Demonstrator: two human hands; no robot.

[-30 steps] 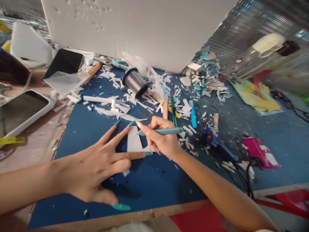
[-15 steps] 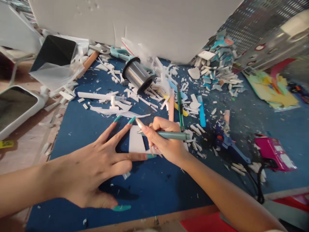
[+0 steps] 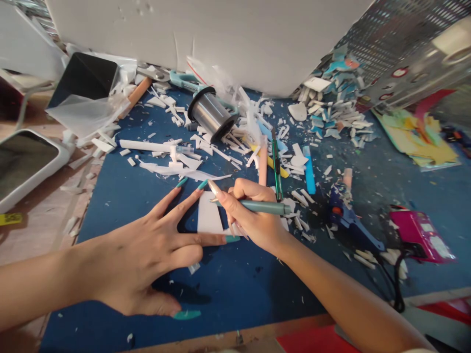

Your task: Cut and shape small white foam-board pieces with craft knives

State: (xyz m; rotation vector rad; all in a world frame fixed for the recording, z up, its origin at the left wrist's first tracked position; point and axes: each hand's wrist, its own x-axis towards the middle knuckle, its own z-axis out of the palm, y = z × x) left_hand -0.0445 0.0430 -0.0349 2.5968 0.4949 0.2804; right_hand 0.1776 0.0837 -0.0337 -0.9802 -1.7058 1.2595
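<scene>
A small white flat piece (image 3: 209,215) lies on the blue work surface (image 3: 235,289) between my hands. My left hand (image 3: 147,255) is spread out palm down, its fingers around the piece's left and lower edges. My right hand (image 3: 253,211) grips a grey-green pen (image 3: 267,207), whose tip points left over the top of the white piece. Whether the tip touches the piece I cannot tell. Just beyond my fingers lies a thin white strip (image 3: 184,171). A green cutter knife (image 3: 276,169) rests behind my right hand.
White scraps surround a wire spool (image 3: 211,115) and teal-handled scissors (image 3: 184,81) at the back. A blue glue gun (image 3: 351,223) with a black cord and a magenta packet (image 3: 421,235) lie to the right. A white-framed device (image 3: 33,162) sits at left, and a white panel (image 3: 235,39) stands behind.
The whole view has shifted very slightly to the right. Both hands and the pen keep the same pose over the white piece.
</scene>
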